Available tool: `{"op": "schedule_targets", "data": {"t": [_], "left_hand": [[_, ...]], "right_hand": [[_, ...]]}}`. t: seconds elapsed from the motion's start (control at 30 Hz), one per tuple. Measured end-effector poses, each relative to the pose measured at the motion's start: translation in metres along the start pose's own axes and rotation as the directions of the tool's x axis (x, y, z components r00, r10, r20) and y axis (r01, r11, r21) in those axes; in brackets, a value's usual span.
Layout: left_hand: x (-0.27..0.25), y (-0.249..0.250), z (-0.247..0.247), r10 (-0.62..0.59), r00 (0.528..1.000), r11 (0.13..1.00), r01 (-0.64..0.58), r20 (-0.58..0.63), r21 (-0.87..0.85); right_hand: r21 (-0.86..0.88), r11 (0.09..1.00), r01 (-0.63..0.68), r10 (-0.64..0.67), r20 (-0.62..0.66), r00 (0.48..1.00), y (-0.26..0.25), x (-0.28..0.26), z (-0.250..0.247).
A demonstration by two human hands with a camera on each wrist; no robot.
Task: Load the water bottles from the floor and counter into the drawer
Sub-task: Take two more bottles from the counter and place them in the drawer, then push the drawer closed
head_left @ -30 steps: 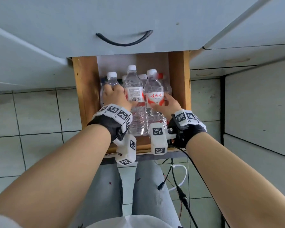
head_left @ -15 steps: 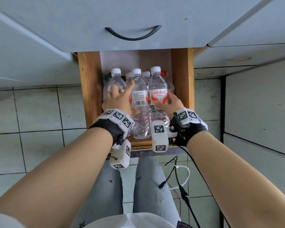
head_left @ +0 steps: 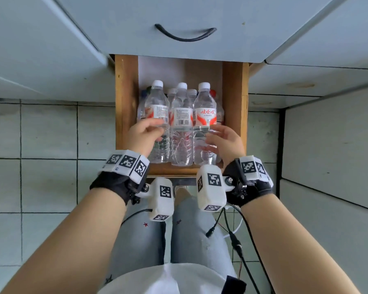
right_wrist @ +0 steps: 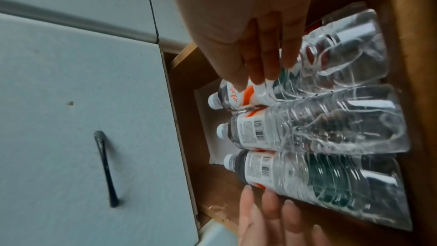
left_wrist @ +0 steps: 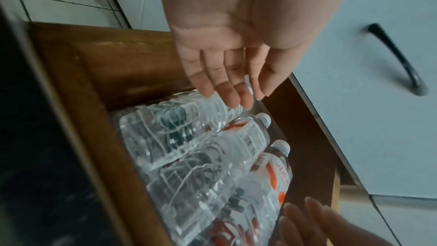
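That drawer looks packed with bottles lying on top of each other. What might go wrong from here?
1. The top bottles lie loose on a lower layer, so they may roll or slide once the left hand and right hand leave them.
2. The stack sits high in the drawer; closing it under the cabinet front might catch a bottle.
3. Fingers low beside the drawer's wooden side could get pinched.

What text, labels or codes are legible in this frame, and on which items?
"娃哈哈", red: label of the right bottle.
Smaller line under it: too small to read.
Barcodes and fine print: middle bottle and left bottle, unreadable.
Black-and-white square markers: wrist bands, no words.
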State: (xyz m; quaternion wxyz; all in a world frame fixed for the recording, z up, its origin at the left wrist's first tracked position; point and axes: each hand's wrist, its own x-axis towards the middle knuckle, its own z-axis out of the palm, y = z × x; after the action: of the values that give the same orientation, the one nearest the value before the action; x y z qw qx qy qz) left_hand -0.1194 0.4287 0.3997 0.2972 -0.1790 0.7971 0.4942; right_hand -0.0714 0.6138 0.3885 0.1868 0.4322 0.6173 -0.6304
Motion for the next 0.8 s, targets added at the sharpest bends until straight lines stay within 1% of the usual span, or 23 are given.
{"op": "schedule_targets", "data": {"t": [0.1, 0.2, 0.33, 0.4, 0.5, 0.6, 0.63, 0.7, 0.8], "left_hand": [[-0.017, -0.012, -0.001, 0.023, 1.000, 0.997, -0.022, 0.011, -0.069], [-0.038, -0.023, -0.005, 0.036, 0.999, 0.990, -0.031, 0.034, -0.135], [-0.066, -0.046, -0.018, 0.083, 0.996, 0.981, -0.076, 0.035, -0.180], [-0.077, -0.062, -0.022, 0.075, 0.995, 0.976, -0.061, 0.061, -0.208], [-0.088, -0.091, -0.022, -0.024, 0.992, 0.974, 0.050, 0.121, -0.221], [-0.093, -0.119, -0.016, -0.100, 0.981, 0.984, 0.122, 0.167, -0.128], [-0.092, -0.126, -0.013, -0.105, 0.980, 0.988, 0.123, 0.169, -0.097], [-0.085, -0.136, -0.006, -0.086, 0.987, 0.992, 0.097, 0.136, -0.079], [-0.068, -0.142, -0.003, -0.078, 0.994, 0.987, 0.088, 0.076, -0.138]], "right_hand": [[0.104, 0.995, 0.000, -0.005, 0.044, 0.999, 0.014, -0.019, 0.005], [0.193, 0.981, 0.024, -0.033, 0.041, 0.999, 0.033, -0.041, 0.012], [0.211, 0.977, 0.043, -0.047, 0.016, 0.999, 0.069, -0.072, 0.019], [0.216, 0.976, 0.041, -0.040, -0.008, 0.999, 0.089, -0.083, 0.020], [0.162, 0.987, 0.017, -0.006, -0.068, 0.998, 0.114, -0.089, 0.016], [0.037, 0.997, 0.065, -0.058, -0.150, 0.987, 0.126, -0.078, 0.008], [-0.001, 0.997, 0.082, -0.081, -0.173, 0.982, 0.129, -0.072, 0.006], [-0.057, 0.992, 0.113, -0.123, -0.207, 0.971, 0.135, -0.059, 0.003], [-0.145, 0.969, 0.199, -0.232, -0.260, 0.937, 0.146, -0.049, 0.003]]}}
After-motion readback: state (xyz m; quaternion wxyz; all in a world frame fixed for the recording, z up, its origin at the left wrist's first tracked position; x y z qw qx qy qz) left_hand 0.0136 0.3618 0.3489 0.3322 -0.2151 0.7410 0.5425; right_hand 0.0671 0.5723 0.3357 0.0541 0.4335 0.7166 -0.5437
